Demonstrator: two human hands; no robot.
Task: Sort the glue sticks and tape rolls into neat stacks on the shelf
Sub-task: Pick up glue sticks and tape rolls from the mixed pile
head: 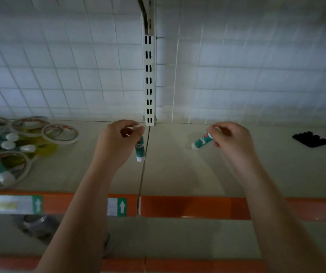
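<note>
My left hand (116,140) pinches a teal-and-white glue stick (140,150) by its top end, so it hangs down over the seam of the beige shelf (177,170). My right hand (231,138) pinches a second glue stick (201,141), which tilts down to the left just above the shelf. At the far left lies a mixed heap of tape rolls (59,133) and several glue sticks (0,170), some sticks lying inside the rolls.
A white slotted upright (149,79) and a wire grid back panel stand behind the shelf. Black ridged items (309,138) lie at the far right. An orange price strip (187,206) with labels runs along the shelf's front edge; a lower shelf shows below.
</note>
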